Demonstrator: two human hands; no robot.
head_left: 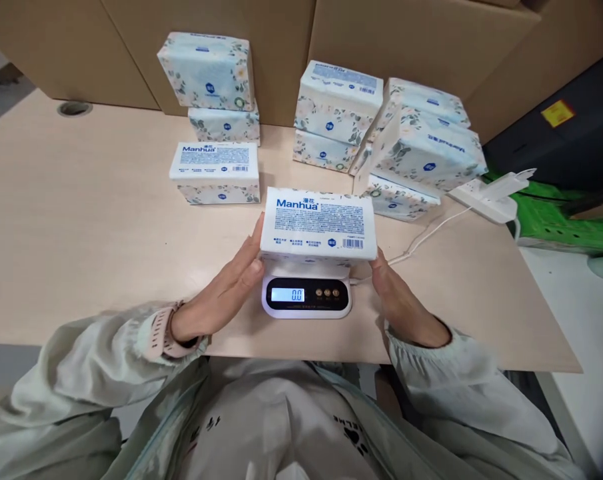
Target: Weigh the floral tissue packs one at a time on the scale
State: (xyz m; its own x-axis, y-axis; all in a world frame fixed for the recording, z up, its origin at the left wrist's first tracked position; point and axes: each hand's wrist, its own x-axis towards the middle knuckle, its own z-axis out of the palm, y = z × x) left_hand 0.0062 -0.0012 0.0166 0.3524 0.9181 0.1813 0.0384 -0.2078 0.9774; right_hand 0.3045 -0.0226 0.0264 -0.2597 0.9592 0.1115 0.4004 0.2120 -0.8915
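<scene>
At centre, the left hand (224, 293) and right hand (404, 300) clamp a Manhua tissue pack (318, 227) over a digital scale (308, 305), apparently not yet loaded at 0.0.

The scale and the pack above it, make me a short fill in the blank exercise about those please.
1. The display of the scale reads ____.
2. To the right of the display are ____ round buttons.
3. The left hand and right hand flank the white pack, whose largest Latin-letter word is ____.

Missing words: 0.0; three; Manhua.
</scene>
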